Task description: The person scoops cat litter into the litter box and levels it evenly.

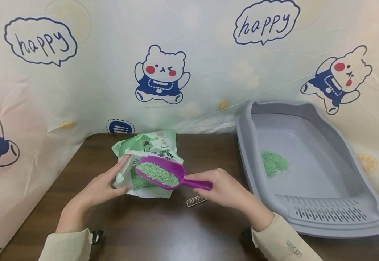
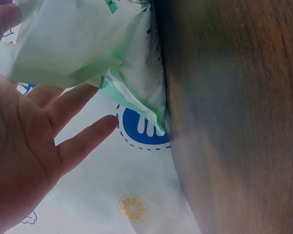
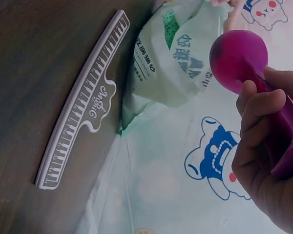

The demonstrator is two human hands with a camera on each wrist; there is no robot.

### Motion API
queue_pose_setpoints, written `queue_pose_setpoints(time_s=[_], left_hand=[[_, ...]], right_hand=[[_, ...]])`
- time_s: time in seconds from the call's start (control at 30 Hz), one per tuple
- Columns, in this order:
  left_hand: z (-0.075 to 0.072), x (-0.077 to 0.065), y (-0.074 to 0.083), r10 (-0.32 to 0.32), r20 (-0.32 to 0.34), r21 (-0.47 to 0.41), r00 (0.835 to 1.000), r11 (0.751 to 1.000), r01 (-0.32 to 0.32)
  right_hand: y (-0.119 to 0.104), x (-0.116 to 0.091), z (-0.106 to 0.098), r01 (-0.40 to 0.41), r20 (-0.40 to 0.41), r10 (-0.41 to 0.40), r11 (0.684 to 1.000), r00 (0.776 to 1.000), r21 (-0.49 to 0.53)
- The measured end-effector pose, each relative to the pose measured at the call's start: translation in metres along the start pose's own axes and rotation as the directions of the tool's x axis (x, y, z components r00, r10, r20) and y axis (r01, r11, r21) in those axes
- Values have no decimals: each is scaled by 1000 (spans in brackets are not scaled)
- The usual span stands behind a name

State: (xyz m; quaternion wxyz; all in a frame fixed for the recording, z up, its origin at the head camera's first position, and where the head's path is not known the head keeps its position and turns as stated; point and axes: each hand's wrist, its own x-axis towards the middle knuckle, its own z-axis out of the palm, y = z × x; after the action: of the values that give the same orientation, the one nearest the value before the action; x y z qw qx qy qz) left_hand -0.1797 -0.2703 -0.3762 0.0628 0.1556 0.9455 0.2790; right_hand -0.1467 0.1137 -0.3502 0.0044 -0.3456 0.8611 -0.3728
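My right hand (image 1: 223, 186) grips the handle of a purple scoop (image 1: 181, 168), which carries a heap of green cat litter pellets (image 1: 158, 174) over the open mouth of a bag. That green and white litter bag (image 1: 147, 143) rests on the table, with more pellets showing inside under the scoop. At the bag's left side, my left hand (image 1: 99, 186) holds its edge between thumb and fingers. The left wrist view shows fingers (image 2: 75, 105) spread behind the bag's wall. Seen from the right wrist, the fingers (image 3: 261, 114) curl round the purple handle.
A grey litter box (image 1: 310, 152) stands on the right, with a small pile of green pellets (image 1: 272, 163) on its floor and a slotted panel at its near end. A piano-key patterned ruler (image 3: 83, 107) lies on the brown table (image 1: 163, 228). Behind hangs a printed cloth (image 1: 209, 72).
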Motion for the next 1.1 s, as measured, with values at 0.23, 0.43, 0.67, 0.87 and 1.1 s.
queue_pose_setpoints(time_s=[0.23,0.43,0.67,0.87,1.1], left_hand=[[0,1,1,8,-7,13,1000,1000,-8],[1,1,1,4,-2,14,1000,1000,-4],[0,1,2,5,11,-4,1000,1000,-5],[1,1,0,5,20,-26,1000,1000,-5],[0,3,1,1,1,36,1000,999,-1]], right_hand=[[-2,-2,-5,8,5,-8,1000,1000,-10],[-7,-5,-10,13,-4,-13,999,1000,-48],[-11,-10,-18,44,-15,-45,998,999,-49],[-16,-14,-26,53,-27,-54,997,998,-62],[-18,-20,-37,61,-54,-65,994,996,-86]])
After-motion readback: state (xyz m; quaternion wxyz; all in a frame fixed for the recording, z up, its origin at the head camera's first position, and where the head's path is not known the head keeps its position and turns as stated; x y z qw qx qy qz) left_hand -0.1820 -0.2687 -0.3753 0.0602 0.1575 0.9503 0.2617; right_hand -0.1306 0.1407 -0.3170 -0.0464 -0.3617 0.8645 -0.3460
